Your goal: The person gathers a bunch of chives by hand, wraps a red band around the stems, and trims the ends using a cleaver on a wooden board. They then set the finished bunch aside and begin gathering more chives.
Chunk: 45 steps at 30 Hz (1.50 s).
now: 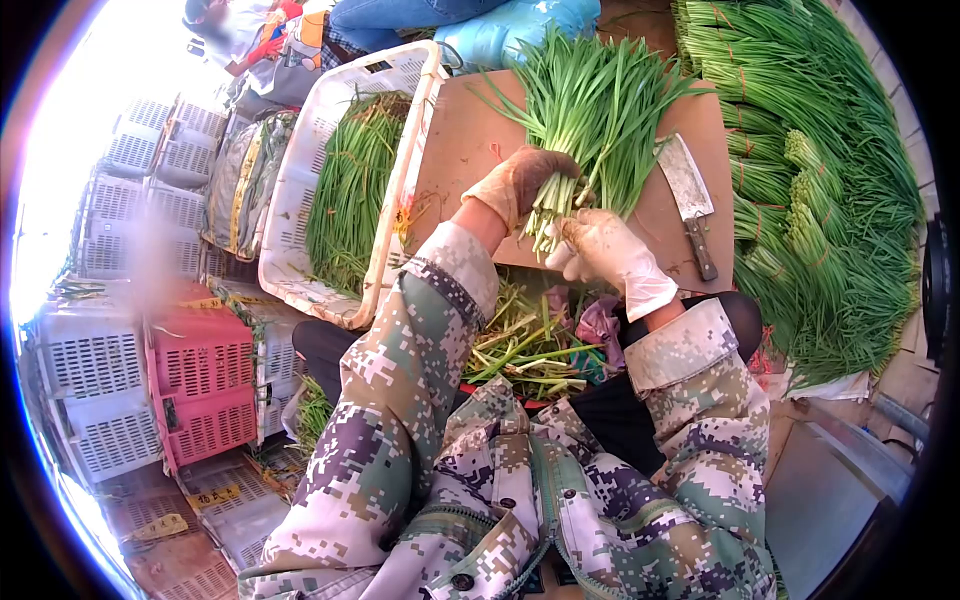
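Note:
A bunch of garlic chives [600, 110] lies over a brown board, leaves fanned away from me and pale stem ends toward me. My left hand [520, 185], in a stained glove, is wrapped round the bunch just above those ends. In a whitish glove, my right hand [608, 250] has its fingers closed at the lower stem ends; the fingertips are partly hidden. A cleaver [685, 185] with a wooden handle rests on the board [455, 130], right of the bunch. Below my hands, cut scraps and leaves [520, 340] are heaped between my knees.
To the left stands a white plastic crate [275, 235] with chives in it. Stacked white crates [100, 370] and a red crate [205, 370] are further left. Tied bundles of chives [830, 150] are piled on the right. Another person [265, 45] is at the upper left.

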Each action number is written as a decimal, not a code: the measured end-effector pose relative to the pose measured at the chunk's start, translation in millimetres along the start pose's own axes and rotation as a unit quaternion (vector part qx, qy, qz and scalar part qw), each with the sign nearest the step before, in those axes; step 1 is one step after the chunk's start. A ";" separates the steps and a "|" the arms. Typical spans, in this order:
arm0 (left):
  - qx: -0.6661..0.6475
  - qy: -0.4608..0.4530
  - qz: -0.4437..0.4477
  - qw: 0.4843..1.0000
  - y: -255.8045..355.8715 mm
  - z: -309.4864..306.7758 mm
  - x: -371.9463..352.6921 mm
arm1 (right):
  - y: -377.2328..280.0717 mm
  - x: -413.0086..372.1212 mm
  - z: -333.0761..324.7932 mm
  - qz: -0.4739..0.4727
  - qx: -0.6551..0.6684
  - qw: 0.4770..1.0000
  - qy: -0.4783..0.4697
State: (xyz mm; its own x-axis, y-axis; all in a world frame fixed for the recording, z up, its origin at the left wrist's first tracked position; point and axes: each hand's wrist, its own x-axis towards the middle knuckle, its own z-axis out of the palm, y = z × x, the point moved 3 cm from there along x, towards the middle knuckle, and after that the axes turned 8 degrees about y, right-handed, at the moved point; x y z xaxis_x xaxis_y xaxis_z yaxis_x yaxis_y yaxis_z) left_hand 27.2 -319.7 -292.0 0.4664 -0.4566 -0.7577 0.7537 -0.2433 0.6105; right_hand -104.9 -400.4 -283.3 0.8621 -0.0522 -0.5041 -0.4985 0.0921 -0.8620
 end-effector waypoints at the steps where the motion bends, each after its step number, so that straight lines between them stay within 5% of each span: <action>1: -0.019 0.013 0.009 1.000 -1.7 -1.7 2.5 | -0.5 -2.1 -3.8 0.000 -0.001 1.000 0.000; 3: -0.026 0.012 0.023 0.999 -0.7 -3.7 1.7 | -0.1 -5.3 -20.9 -0.073 -0.205 0.975 0.047; 4: -0.038 0.010 0.011 0.999 -1.3 -3.1 -1.0 | -3.3 -4.3 -28.5 -0.194 -0.414 0.879 0.139; 5: -0.050 0.007 0.000 0.999 -1.9 -2.0 -3.4 | -1.9 -12.3 -33.4 -0.246 -0.416 0.839 0.250; 7: -0.045 0.014 0.004 0.999 -2.5 -1.2 -5.0 | -4.6 -13.1 -39.3 -0.207 -0.302 0.886 0.284; 10: -0.011 0.033 0.024 0.999 0.3 -1.3 -9.0 | -20.2 -18.2 -37.4 -0.250 -0.243 0.877 0.330; 13: 0.026 0.044 0.040 0.998 2.3 0.0 -12.2 | -19.8 -9.5 -24.0 -0.284 -0.216 0.888 0.291; 17: 0.001 0.041 0.030 0.999 -0.6 2.2 -5.8 | -16.5 3.6 -18.8 -0.247 -0.408 0.837 0.268; 18: 0.002 0.045 0.026 0.999 -1.1 0.2 -3.4 | -15.9 3.2 -17.2 -0.312 -0.401 0.815 0.278; 22: 0.015 0.051 0.009 0.999 -3.2 -3.9 -3.7 | -8.9 9.3 -18.2 -0.301 -0.410 0.822 0.257; 25: 0.054 0.042 0.017 0.997 0.6 -0.8 -8.3 | -16.1 4.6 -16.3 -0.378 -0.375 0.789 0.307; 27: 0.049 0.059 0.015 0.997 0.8 -0.8 -15.1 | -12.9 7.4 -18.5 -0.159 -0.166 0.953 0.199; 28: 0.045 0.075 0.012 0.996 1.1 -1.3 -18.0 | -12.0 8.2 -18.6 -0.159 -0.166 0.953 0.199; 30: 0.035 0.041 0.018 0.998 -3.4 -4.8 -10.2 | -6.5 11.0 -13.7 -0.105 0.069 0.989 0.072; 31: 0.024 0.008 0.023 0.999 -5.4 -5.5 -5.4 | -6.3 9.3 -13.6 -0.106 0.069 0.989 0.073; 34: -0.074 -0.107 -0.070 0.989 -12.4 -2.8 0.9 | -13.2 -10.7 2.9 -0.070 0.043 0.983 -0.163; 37: -0.075 -0.069 -0.035 0.994 -11.8 -6.3 5.6 | -10.5 -28.7 21.3 -0.065 -0.004 0.941 -0.331; 39: -0.068 -0.078 -0.039 0.994 -11.4 -7.5 5.4 | -5.1 -43.7 36.7 0.031 -0.101 0.907 -0.408; 41: -0.069 -0.067 -0.033 0.995 -11.9 -6.6 1.0 | 12.1 -47.2 47.9 0.037 -0.281 0.897 -0.338; 42: -0.080 -0.038 -0.010 0.996 -11.4 -4.6 -3.1 | 33.9 -30.6 43.3 -0.179 -0.411 0.867 -0.219; 43: -0.080 -0.040 -0.010 0.996 -11.1 -5.0 -1.7 | 34.8 -16.1 42.3 -0.201 -0.551 0.805 -0.092; 45: -0.072 -0.053 -0.046 0.995 -12.2 -6.5 -0.4 | 26.0 0.3 5.4 -0.087 -0.449 0.889 0.025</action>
State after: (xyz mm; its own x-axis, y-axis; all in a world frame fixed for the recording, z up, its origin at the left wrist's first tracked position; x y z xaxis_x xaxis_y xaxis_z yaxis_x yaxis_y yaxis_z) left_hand 20.8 -311.0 -300.6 0.3463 -0.5279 -0.7755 0.8531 -0.1666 0.4944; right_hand -117.1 -392.7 -305.5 0.9397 -0.0347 -0.3402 -0.2490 -0.7514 -0.6111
